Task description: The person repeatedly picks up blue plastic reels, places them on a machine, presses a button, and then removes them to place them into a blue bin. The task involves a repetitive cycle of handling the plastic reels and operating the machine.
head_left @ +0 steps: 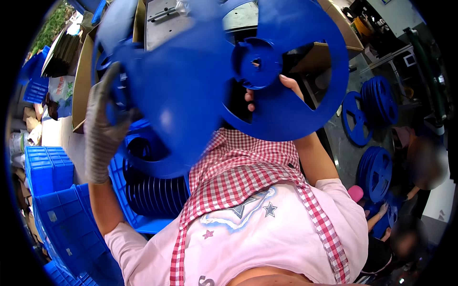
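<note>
A big blue plastic reel (pixel 191 90) with cut-out windows and a round hub fills the upper middle, held up close to the camera. My left hand (pixel 102 131), in a grey knitted glove, grips its left rim. My right hand (pixel 282 89) is bare and sits behind the reel beside the hub, its fingers showing through a window and pressed on the reel's back. Below the reel is my pink shirt with a red checked apron (pixel 238 167).
A blue crate (pixel 125 206) under my left arm holds several blue reels on edge. More blue crates (pixel 47 169) stack at the left, beside a cardboard box (pixel 83 71). Blue reels (pixel 378 101) stand at the right, where another person (pixel 420 164) sits.
</note>
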A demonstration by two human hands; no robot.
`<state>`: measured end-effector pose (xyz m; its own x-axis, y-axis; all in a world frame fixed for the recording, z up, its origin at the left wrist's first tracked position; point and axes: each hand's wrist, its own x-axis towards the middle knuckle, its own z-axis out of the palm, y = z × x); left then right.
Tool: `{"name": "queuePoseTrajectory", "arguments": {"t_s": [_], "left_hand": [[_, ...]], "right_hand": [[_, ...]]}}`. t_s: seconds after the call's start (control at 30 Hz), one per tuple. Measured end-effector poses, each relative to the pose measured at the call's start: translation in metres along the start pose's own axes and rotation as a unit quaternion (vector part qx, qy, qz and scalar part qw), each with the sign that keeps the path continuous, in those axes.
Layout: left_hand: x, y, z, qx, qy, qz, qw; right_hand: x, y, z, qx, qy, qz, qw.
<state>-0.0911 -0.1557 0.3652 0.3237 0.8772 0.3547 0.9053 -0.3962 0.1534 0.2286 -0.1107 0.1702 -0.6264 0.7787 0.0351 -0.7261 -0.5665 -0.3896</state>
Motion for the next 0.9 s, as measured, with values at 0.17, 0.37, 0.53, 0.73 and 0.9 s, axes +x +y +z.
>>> {"name": "queuePoseTrajectory", "arguments": {"t_s": [0.17,0.37,0.53,0.73,0.9], "left_hand": [[0.021,0.059,0.083,0.069,-0.097,0.165,0.979],[0.012,0.088,0.134,0.033,-0.046,0.173,0.983],[0.006,0.124,0.167,-0.208,-0.079,-0.048,0.974],[0.004,0.092,0.184,-0.444,-0.078,-0.079,0.889],[-0.020,0.073,0.189,-0.510,-0.045,-0.102,0.853]], "right_hand": [[0.017,0.058,-0.043,0.205,-0.189,0.086,0.956],[0.015,0.051,-0.034,0.150,-0.256,-0.092,0.951],[0.011,0.029,-0.006,-0.109,-0.028,-0.223,0.968],[0.025,0.033,0.019,-0.319,0.080,-0.288,0.899],[0.025,0.036,0.025,-0.281,0.086,-0.217,0.931]]}}
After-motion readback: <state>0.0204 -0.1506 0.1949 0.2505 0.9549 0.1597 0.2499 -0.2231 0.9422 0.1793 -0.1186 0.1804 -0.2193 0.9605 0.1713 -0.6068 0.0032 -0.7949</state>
